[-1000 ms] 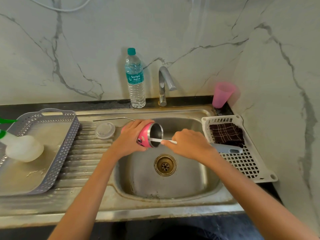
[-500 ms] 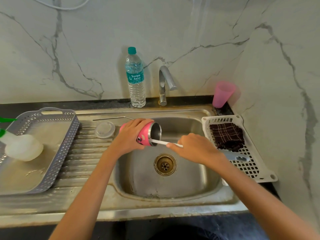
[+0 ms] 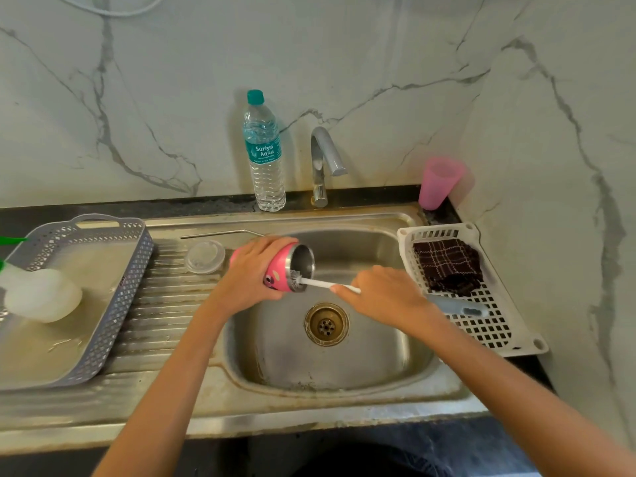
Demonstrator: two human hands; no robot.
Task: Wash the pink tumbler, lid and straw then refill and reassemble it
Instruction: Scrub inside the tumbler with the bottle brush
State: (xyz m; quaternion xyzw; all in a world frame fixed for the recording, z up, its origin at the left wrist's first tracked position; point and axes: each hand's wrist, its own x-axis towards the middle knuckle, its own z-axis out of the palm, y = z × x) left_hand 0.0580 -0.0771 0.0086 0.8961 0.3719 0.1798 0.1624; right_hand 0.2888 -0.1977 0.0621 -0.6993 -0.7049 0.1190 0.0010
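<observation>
Head view shows your left hand (image 3: 253,275) wrapped round the pink tumbler (image 3: 280,270), holding it on its side above the sink (image 3: 344,380), its open steel mouth turned toward your right; your right hand (image 3: 382,297) grips the bottle brush (image 3: 323,285), fingers curled over its white shaft, while the grey handle end juts out past your wrist over the white basket (image 3: 481,325); the bristles sit just inside the tumbler's mouth, against its lower rim. The clear lid (image 3: 205,256) lies flat on the ribbed drainboard just left of the tumbler; the metal straw (image 3: 220,233) lies behind it along the back edge of the drainboard, apart from the lid. The brass drain (image 3: 326,324) is below and between your hands. A dark checked cloth (image 3: 447,265) lies in the basket at the sink's right; a grey tray (image 3: 113,304) at the left holds a white spray bottle (image 3: 41,297) on its side. On the table behind the sink stand a water bottle (image 3: 264,156), upright and capped, just left of the tap (image 3: 325,160), and a pink cup (image 3: 438,182) in the right corner.
</observation>
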